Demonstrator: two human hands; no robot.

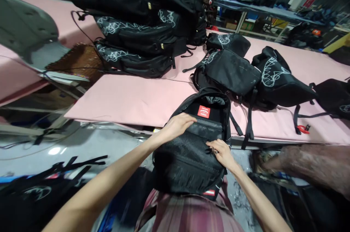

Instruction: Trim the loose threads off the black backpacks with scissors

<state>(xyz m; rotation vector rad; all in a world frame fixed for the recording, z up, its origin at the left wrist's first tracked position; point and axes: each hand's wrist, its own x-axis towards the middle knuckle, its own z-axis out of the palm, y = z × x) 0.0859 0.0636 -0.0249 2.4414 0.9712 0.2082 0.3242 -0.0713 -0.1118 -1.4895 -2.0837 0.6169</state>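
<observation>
- Against the near edge of the pink surface [131, 99] leans a black backpack [188, 162], with a red label [203, 111] near its top.
- The left hand [179, 124] lies loosely open on it just below the label, gripping nothing.
- The right hand [222, 153] pinches a small dark part of the backpack's front.
- Stacked backpacks [136, 24] fill the far left corner.

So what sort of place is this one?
Likely a bag workshop or factory: stacked black backpacks with the same white print, a long pink table, loaded benches behind, another backpack being worked on.
</observation>
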